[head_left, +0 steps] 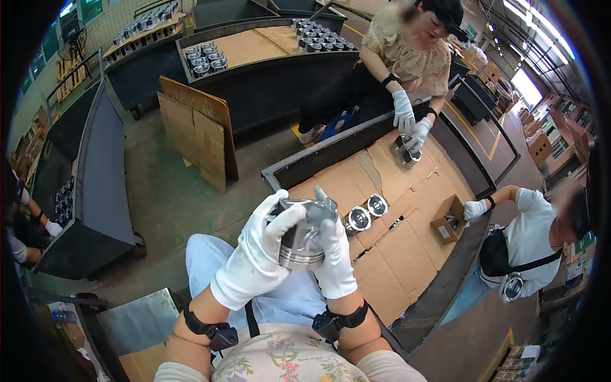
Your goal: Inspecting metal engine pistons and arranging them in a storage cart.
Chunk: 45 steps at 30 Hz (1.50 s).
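Observation:
A silver-grey engine piston (pixel 301 237) is held up before my chest, its grooved ring end tilted downward. My left hand (pixel 253 251), in a white glove, wraps its left side with bent fingers. Closed against the opposite side is my gloved right hand (pixel 335 258). Just beyond, two more pistons, a nearer one (pixel 358 219) and a farther one (pixel 377 205), stand with shiny faces up on the cardboard (pixel 398 254) lining a dark metal cart.
Across the cart, a co-worker's gloved hands (pixel 410 124) touch pistons (pixel 410 156). Another person at right reaches to a small open carton (pixel 447 224); a piston (pixel 512 287) is beside them. Cardboard sheets (pixel 197 134) lean against a cart. A dark cart (pixel 105 191) stands left.

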### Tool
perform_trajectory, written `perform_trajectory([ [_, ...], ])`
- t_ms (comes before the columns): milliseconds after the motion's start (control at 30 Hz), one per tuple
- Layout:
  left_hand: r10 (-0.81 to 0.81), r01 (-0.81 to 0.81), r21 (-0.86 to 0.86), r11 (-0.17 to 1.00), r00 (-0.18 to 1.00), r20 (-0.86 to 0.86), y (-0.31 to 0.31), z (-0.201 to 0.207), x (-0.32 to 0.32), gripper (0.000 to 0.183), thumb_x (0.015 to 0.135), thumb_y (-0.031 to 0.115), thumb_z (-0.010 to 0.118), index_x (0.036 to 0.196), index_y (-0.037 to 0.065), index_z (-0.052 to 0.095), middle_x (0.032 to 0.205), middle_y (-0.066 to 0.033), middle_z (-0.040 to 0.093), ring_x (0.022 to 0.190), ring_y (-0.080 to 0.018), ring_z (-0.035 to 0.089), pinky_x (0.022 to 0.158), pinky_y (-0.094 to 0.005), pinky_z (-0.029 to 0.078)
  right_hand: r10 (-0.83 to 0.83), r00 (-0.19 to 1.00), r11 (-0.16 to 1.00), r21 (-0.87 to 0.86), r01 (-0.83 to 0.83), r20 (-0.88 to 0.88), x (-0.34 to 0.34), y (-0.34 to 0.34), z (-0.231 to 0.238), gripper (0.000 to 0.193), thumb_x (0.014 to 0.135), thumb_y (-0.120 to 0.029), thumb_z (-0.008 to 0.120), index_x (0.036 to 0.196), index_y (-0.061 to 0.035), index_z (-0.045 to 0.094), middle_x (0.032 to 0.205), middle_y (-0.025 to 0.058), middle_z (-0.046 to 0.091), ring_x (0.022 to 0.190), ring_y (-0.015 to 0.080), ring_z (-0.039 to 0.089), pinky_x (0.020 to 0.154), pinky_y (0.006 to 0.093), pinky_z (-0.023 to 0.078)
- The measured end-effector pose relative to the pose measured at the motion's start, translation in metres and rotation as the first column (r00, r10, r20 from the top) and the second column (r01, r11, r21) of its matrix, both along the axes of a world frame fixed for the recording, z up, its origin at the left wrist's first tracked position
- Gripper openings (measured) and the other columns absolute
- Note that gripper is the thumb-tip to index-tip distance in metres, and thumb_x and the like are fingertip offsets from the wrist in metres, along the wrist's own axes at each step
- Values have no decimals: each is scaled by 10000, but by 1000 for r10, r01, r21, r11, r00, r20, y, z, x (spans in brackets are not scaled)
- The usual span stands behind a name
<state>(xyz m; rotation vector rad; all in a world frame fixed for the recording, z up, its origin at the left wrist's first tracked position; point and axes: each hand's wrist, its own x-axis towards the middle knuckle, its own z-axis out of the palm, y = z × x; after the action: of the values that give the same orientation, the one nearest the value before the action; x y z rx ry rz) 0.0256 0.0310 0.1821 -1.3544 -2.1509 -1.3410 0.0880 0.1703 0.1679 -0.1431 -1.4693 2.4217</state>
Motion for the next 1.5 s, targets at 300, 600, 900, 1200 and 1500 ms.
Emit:
perform_trajectory([
  [300,-35,37,-11,999,987,155,-7,-10,-16,924,551,91,802,1359,50,357,1318,-179,459,1218,-354,451,1020,-406,378,335,931,759,-544,-359,-146,-1,10,-9,839,847,-660,461,1361,-1,388,1237,123,543,1098,214,557,950,366,469],
  [600,-165,152,96,984,976,141,-5,12,-16,697,542,109,821,1159,95,499,1218,-146,543,1136,-354,535,963,-409,445,331,937,537,-795,-282,-109,-7,14,-21,639,882,-576,492,1163,-6,560,1079,135,638,943,244,625,858,387,520],
  [900,82,-46,120,992,945,-315,0,-2,-8,742,514,97,822,1158,244,483,1235,-134,454,1078,-430,532,871,-486,501,220,975,568,-816,-110,22,3,-9,16,561,910,-550,459,1195,-78,559,1131,118,620,994,263,617,854,411,529],
  [1200,-81,89,158,983,995,-55,-1,0,-5,954,536,357,888,1334,246,378,1407,-233,316,1115,-396,520,816,-414,509,209,978,526,-843,-111,2,1,2,7,570,926,-540,435,1089,-18,597,1030,138,645,854,258,645,723,368,562],
  [1500,168,-109,137,985,816,-553,-9,4,18,349,692,356,766,1001,300,614,1220,-75,433,1132,-352,472,915,-509,407,240,970,685,-716,-137,44,0,5,1,706,914,-591,303,1285,-9,456,1268,282,491,1035,419,584,785,450,563],
])
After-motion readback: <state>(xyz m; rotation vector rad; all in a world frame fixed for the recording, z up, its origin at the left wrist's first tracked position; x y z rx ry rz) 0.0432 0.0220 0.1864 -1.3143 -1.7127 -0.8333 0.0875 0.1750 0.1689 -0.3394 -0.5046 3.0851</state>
